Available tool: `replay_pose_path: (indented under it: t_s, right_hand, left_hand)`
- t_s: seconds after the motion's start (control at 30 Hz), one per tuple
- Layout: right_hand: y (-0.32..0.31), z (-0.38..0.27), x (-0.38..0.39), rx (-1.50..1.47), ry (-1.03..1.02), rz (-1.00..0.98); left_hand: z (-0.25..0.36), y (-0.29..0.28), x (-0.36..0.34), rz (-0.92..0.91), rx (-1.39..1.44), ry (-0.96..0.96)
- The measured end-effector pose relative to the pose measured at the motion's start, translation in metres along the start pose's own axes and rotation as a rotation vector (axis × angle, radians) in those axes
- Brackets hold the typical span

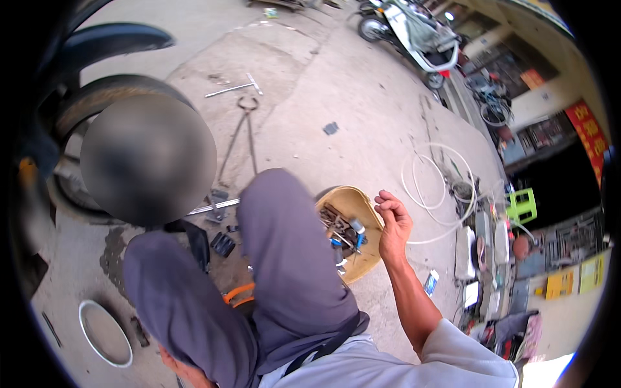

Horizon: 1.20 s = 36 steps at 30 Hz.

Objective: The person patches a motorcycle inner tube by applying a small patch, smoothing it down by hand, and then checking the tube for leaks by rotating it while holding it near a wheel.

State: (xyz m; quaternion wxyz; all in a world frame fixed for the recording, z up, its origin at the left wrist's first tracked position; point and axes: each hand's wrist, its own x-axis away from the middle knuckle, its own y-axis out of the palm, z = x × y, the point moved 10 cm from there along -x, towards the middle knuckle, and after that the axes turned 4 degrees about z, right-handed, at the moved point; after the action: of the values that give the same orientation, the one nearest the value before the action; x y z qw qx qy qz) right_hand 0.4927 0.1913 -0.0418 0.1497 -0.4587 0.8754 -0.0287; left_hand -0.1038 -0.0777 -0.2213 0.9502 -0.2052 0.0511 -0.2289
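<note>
My right hand is raised by the right rim of a yellow basin. Its fingers are bent and close together; anything between them is too small to make out. Inside the basin lie metal tools, a blue-handled tool and a small white-and-blue bottle. At the lower left, only part of my left hand shows beside my leg, its fingers hidden. Between my knees are a black ridged part and an orange curved strip.
A wheel with a dark fender stands left, partly behind a blurred round patch. Ahead lie long-handled pincers and a T-handle wrench. Right are a white hose and a packet. A metal ring lies lower left; a scooter stands beyond.
</note>
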Motion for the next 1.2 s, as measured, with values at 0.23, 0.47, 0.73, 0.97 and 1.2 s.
replay_pose_path:
  t_s: [0.23, 0.47, 0.73, 0.97, 1.2]
  right_hand:
    - [-0.155, 0.177, 0.073, 0.143, 0.528, 0.26]
    - [-0.093, 0.286, 0.102, 0.27, 0.728, -0.011]
    - [-0.046, 0.332, -0.001, 0.673, 0.237, -0.449]
    - [-0.042, 0.411, -0.015, 0.911, 0.249, -0.871]
    - [-0.047, 0.406, -0.006, 0.897, 0.294, -0.852]
  left_hand:
    - [0.149, 0.029, -0.025, -0.254, -0.192, 0.138]
    - [0.23, 0.067, -0.003, -0.305, 0.001, 0.565]
    - [0.272, 0.124, 0.097, -0.624, -0.339, 1.042]
    - [0.26, 0.127, 0.112, -0.5, -0.345, 1.021]
    - [0.262, 0.14, 0.118, -0.569, -0.39, 1.085]
